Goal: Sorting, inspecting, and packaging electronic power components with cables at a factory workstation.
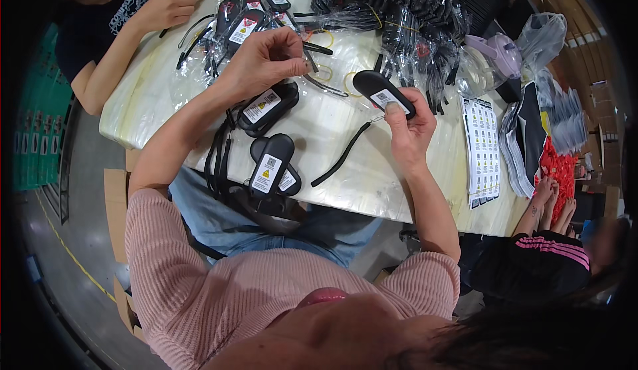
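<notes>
My right hand grips a black, rounded handheld device with a white label facing up, the thumb lying on the label's lower end. A thin black wrist strap hangs from it toward the table's near edge. To the left, my left hand is closed with thumb and fingers together, over bagged devices and loose straps. Whatever it may pinch is too small to make out. Below it lie labelled devices in a stack, and another labelled pile sits at the near edge, straps trailing left.
Bagged devices lie at the far left, near another person's hand. Bundled bagged straps fill the far side. A label sheet, a lilac lidded container and red items are on the right, with another person's hands nearby.
</notes>
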`<state>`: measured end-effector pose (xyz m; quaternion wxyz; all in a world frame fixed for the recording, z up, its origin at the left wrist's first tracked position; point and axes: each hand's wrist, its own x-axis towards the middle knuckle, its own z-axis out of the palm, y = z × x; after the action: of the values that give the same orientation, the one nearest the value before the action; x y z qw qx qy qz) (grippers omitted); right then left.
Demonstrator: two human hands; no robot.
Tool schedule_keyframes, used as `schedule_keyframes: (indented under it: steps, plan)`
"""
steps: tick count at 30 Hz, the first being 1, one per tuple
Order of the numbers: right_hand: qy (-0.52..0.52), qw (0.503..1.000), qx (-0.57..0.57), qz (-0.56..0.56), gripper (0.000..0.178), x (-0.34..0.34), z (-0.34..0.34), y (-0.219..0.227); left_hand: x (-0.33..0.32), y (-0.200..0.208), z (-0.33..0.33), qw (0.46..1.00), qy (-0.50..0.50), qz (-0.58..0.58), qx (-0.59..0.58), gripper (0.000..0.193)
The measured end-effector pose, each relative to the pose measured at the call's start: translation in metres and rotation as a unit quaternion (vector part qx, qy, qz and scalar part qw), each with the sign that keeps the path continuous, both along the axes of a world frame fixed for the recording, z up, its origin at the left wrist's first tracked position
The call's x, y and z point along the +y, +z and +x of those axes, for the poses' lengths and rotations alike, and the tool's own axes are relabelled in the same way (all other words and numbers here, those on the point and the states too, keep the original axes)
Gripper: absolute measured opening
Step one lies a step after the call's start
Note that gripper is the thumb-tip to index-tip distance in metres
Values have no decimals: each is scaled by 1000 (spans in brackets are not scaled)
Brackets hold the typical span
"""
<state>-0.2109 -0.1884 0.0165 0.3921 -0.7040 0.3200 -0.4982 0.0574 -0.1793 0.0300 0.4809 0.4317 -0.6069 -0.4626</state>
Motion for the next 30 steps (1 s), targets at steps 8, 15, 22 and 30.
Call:
schedule_keyframes:
  steps: [8,15,22,30]
  plan:
    - [-14,993,44,-107,18,-1,0,1,4,12,2,995,-75,66,10,23]
    - [-36,972,31,-231,18,-4,0,8,7,18,-5,988,-60,89,116,53]
    - [-31,934,114,-336,18,3,1,17,8,27,-1,931,-153,253,215,50]
    - [-21,907,131,-399,18,-1,1,17,0,17,11,946,-84,235,206,17]
